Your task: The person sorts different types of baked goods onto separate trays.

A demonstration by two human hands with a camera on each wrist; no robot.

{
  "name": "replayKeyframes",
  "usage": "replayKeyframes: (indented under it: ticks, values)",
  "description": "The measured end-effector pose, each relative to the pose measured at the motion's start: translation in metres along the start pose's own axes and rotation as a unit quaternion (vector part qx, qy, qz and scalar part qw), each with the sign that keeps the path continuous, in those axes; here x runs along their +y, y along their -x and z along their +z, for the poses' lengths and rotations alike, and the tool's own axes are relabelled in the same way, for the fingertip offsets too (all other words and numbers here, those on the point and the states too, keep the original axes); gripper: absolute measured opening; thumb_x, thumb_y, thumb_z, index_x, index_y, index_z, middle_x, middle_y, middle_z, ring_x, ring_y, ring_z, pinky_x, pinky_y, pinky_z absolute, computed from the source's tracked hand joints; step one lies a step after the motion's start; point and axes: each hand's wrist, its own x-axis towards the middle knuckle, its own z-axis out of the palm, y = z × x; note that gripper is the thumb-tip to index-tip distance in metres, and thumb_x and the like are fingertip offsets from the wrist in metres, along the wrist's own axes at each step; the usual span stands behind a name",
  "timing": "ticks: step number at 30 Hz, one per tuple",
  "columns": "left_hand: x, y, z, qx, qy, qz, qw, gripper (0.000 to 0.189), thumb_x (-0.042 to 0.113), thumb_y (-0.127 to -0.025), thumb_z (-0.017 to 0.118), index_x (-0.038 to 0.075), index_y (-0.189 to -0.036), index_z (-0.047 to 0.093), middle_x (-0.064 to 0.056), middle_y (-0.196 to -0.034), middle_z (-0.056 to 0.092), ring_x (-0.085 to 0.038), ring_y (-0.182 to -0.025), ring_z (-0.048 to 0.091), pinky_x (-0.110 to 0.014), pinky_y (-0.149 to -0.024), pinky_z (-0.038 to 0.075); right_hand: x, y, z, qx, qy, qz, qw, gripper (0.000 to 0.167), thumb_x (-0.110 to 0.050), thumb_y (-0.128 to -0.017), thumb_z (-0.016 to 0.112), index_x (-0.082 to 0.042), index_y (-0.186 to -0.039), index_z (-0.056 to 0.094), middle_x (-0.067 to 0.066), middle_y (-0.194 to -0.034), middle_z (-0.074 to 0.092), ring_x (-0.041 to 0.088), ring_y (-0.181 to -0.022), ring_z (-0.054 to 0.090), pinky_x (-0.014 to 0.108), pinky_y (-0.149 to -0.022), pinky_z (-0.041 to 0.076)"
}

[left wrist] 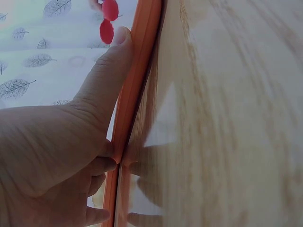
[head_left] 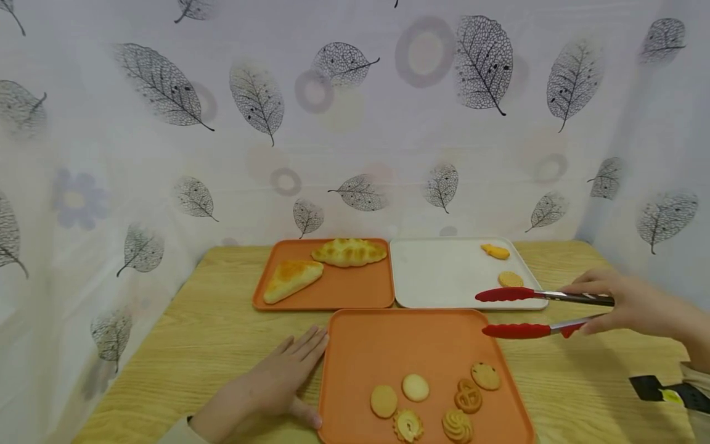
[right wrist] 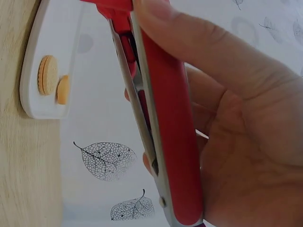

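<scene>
The right hand [head_left: 638,306] is curled round one pair of red-tipped tongs [head_left: 518,331], thumb on one arm and fingers on the other, the two tips standing apart. In the head view, the tips show over the neighbouring corners of the white tray [head_left: 438,271] and the front orange tray [head_left: 410,345]. The left hand [head_left: 277,382] lies with fingers straight and thumb spread away, touching the front tray's left edge.

That front tray carries six biscuits: two plain round ones [head_left: 384,401], one with a scalloped rim [head_left: 407,425], one swirl [head_left: 458,427], one pretzel shape [head_left: 468,396] and one speckled round [head_left: 485,376]. The white tray holds two pieces, a round biscuit [head_left: 510,279] and a small orange piece [head_left: 495,251]. Beside it, the back orange tray [head_left: 344,288] bears two breads: a triangular one [head_left: 291,280] and a ridged one [head_left: 350,253]. All three trays sit on a wooden counter [head_left: 222,296] before a leaf-print sheet [head_left: 355,142].

Only the right wrist view shows the white tray's round biscuit edge-on, in two layers, and the tongs' broad red grip panel. The left wrist view alone gives the front tray's outer wall, with the thumb against it.
</scene>
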Motion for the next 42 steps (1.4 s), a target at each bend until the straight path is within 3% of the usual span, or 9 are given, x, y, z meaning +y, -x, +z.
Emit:
replayKeyframes:
  ticks: [5, 10, 14, 20, 26, 33, 42]
  values:
    - [-0.001, -0.001, 0.000, 0.002, -0.002, -0.001, 1.0000, 0.125, 0.080, -0.068, 0.058, 0.004, -0.156, 0.015, -0.015, -0.164, 0.010, -0.031, -0.153, 0.008, -0.060, -0.118, 0.020, 0.000, 0.000, 0.002, -0.040, -0.041, -0.048, 0.9973, 0.060, -0.030, -0.065, 0.087, -0.011, -0.119, 0.069, -0.030, -0.112, 0.049, -0.019, -0.098, 0.035, 0.017, -0.067, 0.042]
    - [-0.004, -0.003, 0.001, 0.002, -0.003, 0.003, 1.0000, 0.125, 0.080, -0.068, 0.058, 0.004, -0.156, 0.014, -0.015, -0.165, 0.009, -0.031, -0.153, 0.007, -0.060, -0.118, 0.020, -0.006, -0.003, 0.004, -0.077, -0.029, -0.105, 0.9911, 0.060, -0.041, -0.066, 0.084, -0.023, -0.122, 0.068, -0.021, -0.112, 0.055, -0.014, -0.099, 0.040, 0.017, -0.067, 0.043]
    - [-0.005, -0.003, 0.002, 0.005, -0.005, 0.006, 1.0000, 0.124, 0.080, -0.068, 0.057, 0.004, -0.156, 0.014, -0.015, -0.165, 0.009, -0.032, -0.153, 0.007, -0.061, -0.117, 0.021, -0.013, -0.006, 0.007, -0.080, -0.017, -0.132, 0.9878, 0.060, -0.044, -0.063, 0.086, -0.027, -0.118, 0.069, -0.016, -0.111, 0.058, -0.011, -0.098, 0.044, 0.018, -0.067, 0.044]
    - [-0.005, -0.003, 0.003, 0.009, -0.008, 0.009, 0.9999, 0.125, 0.080, -0.068, 0.057, 0.003, -0.156, 0.014, -0.016, -0.164, 0.009, -0.033, -0.153, 0.007, -0.061, -0.117, 0.021, -0.018, -0.009, 0.013, -0.090, -0.036, -0.152, 0.9836, 0.058, -0.036, -0.061, 0.088, -0.023, -0.114, 0.070, -0.010, -0.112, 0.059, -0.010, -0.099, 0.044, 0.019, -0.068, 0.044]
    - [-0.005, -0.003, 0.003, 0.010, -0.006, 0.009, 0.9999, 0.125, 0.080, -0.068, 0.058, 0.003, -0.156, 0.014, -0.016, -0.164, 0.010, -0.033, -0.153, 0.008, -0.062, -0.116, 0.022, -0.025, -0.011, 0.015, -0.103, -0.039, -0.138, 0.9843, 0.055, -0.033, -0.062, 0.089, -0.021, -0.112, 0.071, -0.010, -0.109, 0.059, -0.008, -0.094, 0.043, 0.019, -0.065, 0.042]
    - [-0.005, -0.004, 0.003, 0.010, -0.007, 0.009, 0.9999, 0.124, 0.080, -0.069, 0.056, 0.003, -0.156, 0.014, -0.016, -0.164, 0.010, -0.033, -0.152, 0.008, -0.061, -0.116, 0.022, -0.031, -0.015, 0.015, -0.068, 0.017, -0.143, 0.9872, 0.054, -0.041, -0.064, 0.087, -0.019, -0.111, 0.073, -0.007, -0.109, 0.061, -0.005, -0.095, 0.044, 0.022, -0.066, 0.045]
    - [-0.005, -0.004, 0.003, 0.007, 0.002, 0.003, 1.0000, 0.125, 0.081, -0.068, 0.056, 0.004, -0.156, 0.013, -0.014, -0.165, 0.010, -0.031, -0.153, 0.006, -0.060, -0.118, 0.020, -0.031, -0.019, 0.017, -0.019, 0.035, -0.150, 0.9878, 0.051, -0.040, -0.062, 0.087, -0.021, -0.107, 0.073, -0.013, -0.103, 0.061, -0.004, -0.092, 0.045, 0.023, -0.067, 0.045]
